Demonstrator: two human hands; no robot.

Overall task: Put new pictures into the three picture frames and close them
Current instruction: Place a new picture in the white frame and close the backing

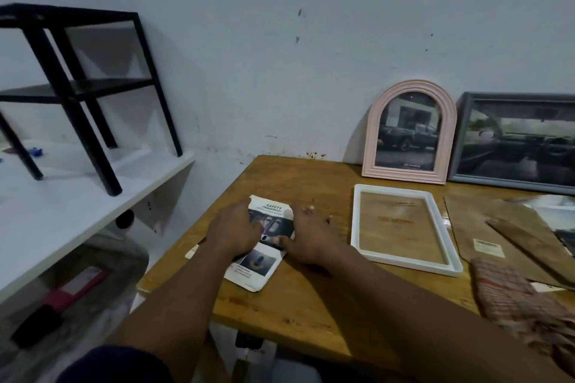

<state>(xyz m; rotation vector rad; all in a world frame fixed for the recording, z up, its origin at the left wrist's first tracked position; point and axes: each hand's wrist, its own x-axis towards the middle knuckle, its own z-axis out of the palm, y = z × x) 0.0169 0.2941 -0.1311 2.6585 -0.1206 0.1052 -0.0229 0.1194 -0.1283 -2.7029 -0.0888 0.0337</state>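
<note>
A printed picture point(259, 270) headed "SAFETY" lies on the wooden table point(311, 314), over a thin white board point(192, 252) whose edge shows at its left. My left hand point(233, 232) lies flat on the picture's left half. My right hand point(308, 235) rests at its right edge, thumb on the print and fingers spread on the table. To the right, a white frame point(357, 227) lies flat with nothing in it but its pane. A pink arched frame point(371, 140) with a truck picture and a grey frame point(460, 140) with a car-interior picture lean on the wall.
Brown backing boards point(485, 227) and a woven cloth point(513, 298) lie at the table's right. A white shelf point(77, 205) with a black stand point(77, 90) on it is to the left. Below it, on the floor, are a red and black object and clutter.
</note>
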